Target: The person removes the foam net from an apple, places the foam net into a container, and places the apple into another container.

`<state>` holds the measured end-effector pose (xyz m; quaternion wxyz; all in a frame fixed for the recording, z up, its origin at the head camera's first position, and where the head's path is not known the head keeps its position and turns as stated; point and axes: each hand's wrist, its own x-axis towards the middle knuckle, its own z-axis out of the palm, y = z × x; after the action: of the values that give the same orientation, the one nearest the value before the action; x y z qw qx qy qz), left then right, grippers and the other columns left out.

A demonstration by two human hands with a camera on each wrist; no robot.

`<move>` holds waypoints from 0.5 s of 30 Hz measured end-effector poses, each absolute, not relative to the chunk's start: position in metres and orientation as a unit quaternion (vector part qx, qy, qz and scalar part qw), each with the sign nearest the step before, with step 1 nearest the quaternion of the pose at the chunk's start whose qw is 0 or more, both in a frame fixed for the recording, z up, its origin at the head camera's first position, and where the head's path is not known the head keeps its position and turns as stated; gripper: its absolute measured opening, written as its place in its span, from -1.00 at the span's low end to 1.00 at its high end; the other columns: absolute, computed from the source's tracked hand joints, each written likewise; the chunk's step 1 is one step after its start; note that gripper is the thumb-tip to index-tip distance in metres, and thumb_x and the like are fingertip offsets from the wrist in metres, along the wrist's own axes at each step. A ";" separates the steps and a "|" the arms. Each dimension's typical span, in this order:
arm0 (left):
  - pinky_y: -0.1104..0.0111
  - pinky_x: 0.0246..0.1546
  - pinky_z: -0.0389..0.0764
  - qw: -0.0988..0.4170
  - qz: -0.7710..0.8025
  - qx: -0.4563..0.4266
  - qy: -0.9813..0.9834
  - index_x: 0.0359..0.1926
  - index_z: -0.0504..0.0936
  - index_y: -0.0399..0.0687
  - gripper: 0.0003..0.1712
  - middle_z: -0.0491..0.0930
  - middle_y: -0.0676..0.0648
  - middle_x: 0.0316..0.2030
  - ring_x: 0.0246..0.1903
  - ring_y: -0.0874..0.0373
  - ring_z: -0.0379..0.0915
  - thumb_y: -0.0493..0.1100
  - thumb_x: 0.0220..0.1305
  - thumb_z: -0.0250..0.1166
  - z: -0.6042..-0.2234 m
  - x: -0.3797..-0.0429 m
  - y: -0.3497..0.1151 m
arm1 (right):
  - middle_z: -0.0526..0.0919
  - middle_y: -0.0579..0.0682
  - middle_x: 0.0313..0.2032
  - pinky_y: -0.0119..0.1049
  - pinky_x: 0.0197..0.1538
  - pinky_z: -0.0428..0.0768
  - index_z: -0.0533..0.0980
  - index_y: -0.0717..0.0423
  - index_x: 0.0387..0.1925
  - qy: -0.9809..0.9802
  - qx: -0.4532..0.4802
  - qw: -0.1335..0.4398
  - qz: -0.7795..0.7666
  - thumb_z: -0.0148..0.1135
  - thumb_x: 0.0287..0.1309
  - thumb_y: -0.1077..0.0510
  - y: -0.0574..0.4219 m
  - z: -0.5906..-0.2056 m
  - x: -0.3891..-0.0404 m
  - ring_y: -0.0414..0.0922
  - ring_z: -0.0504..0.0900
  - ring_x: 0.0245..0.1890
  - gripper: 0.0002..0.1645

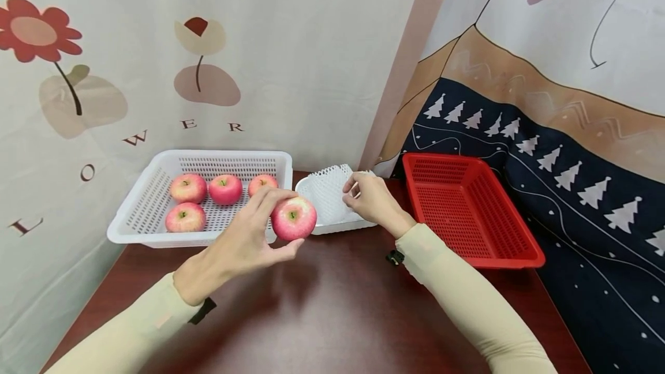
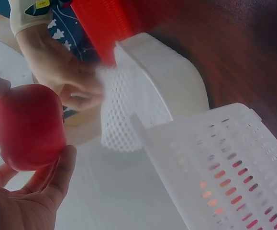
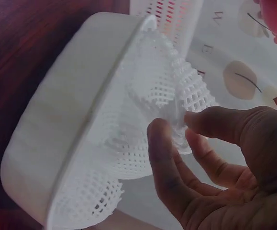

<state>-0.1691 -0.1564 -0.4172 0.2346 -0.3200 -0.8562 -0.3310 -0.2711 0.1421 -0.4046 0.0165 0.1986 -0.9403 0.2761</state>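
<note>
My left hand (image 1: 244, 238) holds a red apple (image 1: 294, 218) between thumb and fingers, in front of the white perforated basket (image 1: 122, 212). In that basket lie several more apples (image 1: 185, 217). My right hand (image 1: 375, 201) is over a white tub (image 1: 340, 226) of white foam fruit nets (image 1: 324, 192). In the right wrist view its thumb and forefinger (image 3: 160, 143) pinch at the edge of a foam net (image 3: 195, 91); the exact contact is blurred. The left wrist view shows the apple (image 2: 30, 127) held up beside the tub.
A red perforated basket (image 1: 467, 212) stands right of the tub, with no fruit visible in it. Behind the dark wooden table (image 1: 332, 316) hang printed curtains (image 1: 312, 45). The white basket's right end stands close to the tub.
</note>
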 end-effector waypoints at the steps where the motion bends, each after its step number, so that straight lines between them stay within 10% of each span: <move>1: 0.42 0.25 0.67 0.236 -0.330 -0.317 -0.858 0.43 0.59 -0.06 -0.08 0.65 -0.04 0.26 0.18 0.17 0.63 -0.02 0.09 0.79 -0.417 -0.170 -0.157 | 0.88 0.17 -0.11 -0.18 -0.14 0.75 0.73 0.10 -0.07 -0.942 0.199 0.016 0.272 0.46 0.48 0.21 0.142 -0.407 -0.271 0.04 0.79 -0.17 -0.92; 9: 0.23 0.18 0.82 0.242 -0.322 -0.298 -0.865 0.44 0.58 -0.08 -0.07 0.64 -0.09 0.26 0.17 0.13 0.65 -0.03 0.10 0.79 -0.416 -0.174 -0.164 | 0.91 0.21 0.00 -0.04 -0.01 0.85 0.75 0.06 -0.09 -0.945 0.192 0.027 0.262 0.51 0.51 0.12 0.150 -0.409 -0.264 0.10 0.90 -0.07 -0.89; 15: 0.47 0.25 0.71 0.249 -0.327 -0.293 -0.863 0.42 0.59 -0.08 -0.10 0.65 -0.09 0.27 0.19 0.13 0.64 -0.03 0.10 0.78 -0.415 -0.178 -0.168 | 0.93 0.19 0.01 0.03 0.06 0.91 0.74 0.07 -0.08 -0.945 0.189 0.036 0.266 0.52 0.51 0.10 0.156 -0.404 -0.261 0.09 0.98 -0.04 -0.86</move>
<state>-0.1780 -0.1679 -0.4151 0.2491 -0.2931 -0.8631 -0.3272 -0.2613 0.1556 -0.4039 0.0356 0.1886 -0.9447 0.2658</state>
